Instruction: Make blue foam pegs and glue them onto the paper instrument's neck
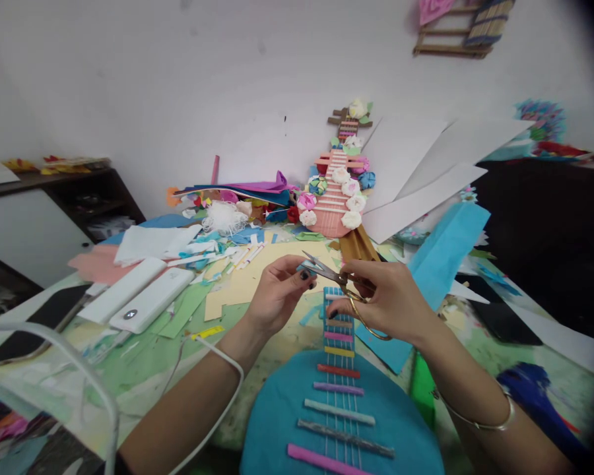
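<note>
My left hand (283,290) pinches a small light-blue piece of paper (307,266) between thumb and fingers. The fingers of my right hand (386,293) are in the gold-coloured handles of a pair of scissors (334,276), whose blades point left and touch or overlap the blue piece. Below both hands lies a blue paper guitar (282,409), with white strings along its neck and several coloured strips across it. The near end of the guitar's body is cut off by the frame's bottom edge.
A pink guitar with paper flowers (332,191) leans against the wall. White power banks (151,300) and a phone (34,323) lie left, amid paper scraps. Blue paper sheets (445,251) and a dark tablet-like slab (497,310) are right. A white cable (228,359) crosses my left forearm.
</note>
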A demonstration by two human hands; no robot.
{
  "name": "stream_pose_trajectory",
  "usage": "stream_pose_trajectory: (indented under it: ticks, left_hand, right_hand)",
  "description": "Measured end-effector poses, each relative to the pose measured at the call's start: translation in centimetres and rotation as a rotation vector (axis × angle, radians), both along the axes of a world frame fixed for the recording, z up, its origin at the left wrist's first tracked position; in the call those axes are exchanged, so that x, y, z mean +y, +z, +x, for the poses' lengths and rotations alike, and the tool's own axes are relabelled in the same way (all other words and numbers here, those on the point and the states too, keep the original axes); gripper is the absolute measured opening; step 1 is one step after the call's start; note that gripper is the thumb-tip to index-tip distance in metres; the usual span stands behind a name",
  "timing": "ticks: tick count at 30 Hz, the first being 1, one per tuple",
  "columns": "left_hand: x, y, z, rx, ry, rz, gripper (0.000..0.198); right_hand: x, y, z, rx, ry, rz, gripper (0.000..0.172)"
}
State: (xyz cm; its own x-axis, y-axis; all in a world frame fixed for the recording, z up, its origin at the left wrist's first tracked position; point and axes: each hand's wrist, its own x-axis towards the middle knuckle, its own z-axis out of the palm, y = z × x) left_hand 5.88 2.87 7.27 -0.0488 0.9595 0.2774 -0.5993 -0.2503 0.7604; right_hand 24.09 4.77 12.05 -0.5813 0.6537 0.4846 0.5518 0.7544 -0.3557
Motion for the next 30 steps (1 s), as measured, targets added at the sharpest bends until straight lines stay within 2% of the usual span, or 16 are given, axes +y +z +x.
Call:
stream_pose_trajectory:
  ticks: [24, 30]
  left_hand:
    - [0.18, -0.48, 0.08, -0.028, -0.023, -0.036, 0.023]
    - [0.48, -0.52, -0.18, 0.009, 0.002, -0.037, 0.022]
  right_hand:
    - [0.55, -0.37, 0.41, 0.021, 0.011, 0.097, 0.049]
    - [0.80, -0.39, 0.46, 0.060, -0.096, 0.163, 0.051]
